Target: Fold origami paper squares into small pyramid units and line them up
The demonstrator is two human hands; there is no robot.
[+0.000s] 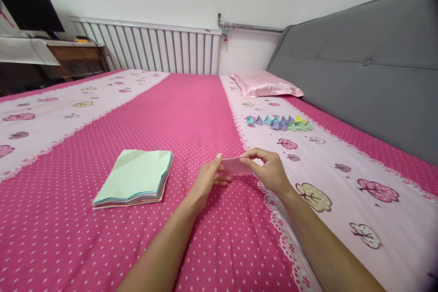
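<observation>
A folded pink sheet of paper (235, 166) is held up between my two hands, just above the bedspread. My left hand (208, 178) grips its left end, thumb in front and fingers behind. At the upper right corner, my right hand (268, 168) pinches the paper between thumb and forefinger. To the left lies a stack of square coloured paper (135, 175) with a pale green sheet on top and slightly wavy edges. Several small folded paper pieces (278, 123) in blue, purple, green and yellow stand in rows beyond my right hand.
The pink dotted bedspread (185, 114) covers the bed beneath everything. A pink pillow (265, 84) lies at the far right, against a grey headboard (362, 64). Behind the bed are a white radiator (153, 45) and a pipe (255, 27). At the far left a monitor (30, 9) stands on a desk.
</observation>
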